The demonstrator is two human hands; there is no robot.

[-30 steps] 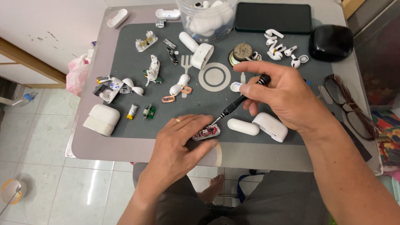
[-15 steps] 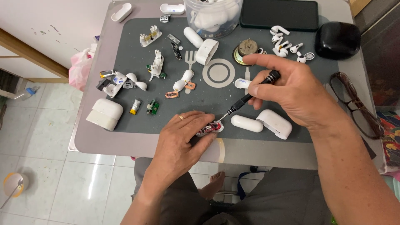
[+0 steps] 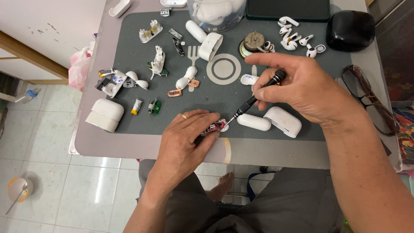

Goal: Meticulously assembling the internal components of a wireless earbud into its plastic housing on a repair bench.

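Grey work mat (image 3: 142,56) is being used: a small red circuit board (image 3: 214,127) at its front edge is being pinned by the left hand (image 3: 185,138), while a precision screwdriver (image 3: 254,100) is being pinched in the right hand (image 3: 302,88), its tip at the board. Judged step: a screw is being worked; steady downward pressure is needed.

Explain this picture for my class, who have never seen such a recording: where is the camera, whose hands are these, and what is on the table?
The camera sits on a person's head and looks down at their own two bare hands; there is no machine. The left hand presses a small red circuit board onto a grey mat. The right hand holds a thin black screwdriver, its tip at the board. Around them lie white earbud cases, loose earbuds, small parts, a black pouch and glasses.
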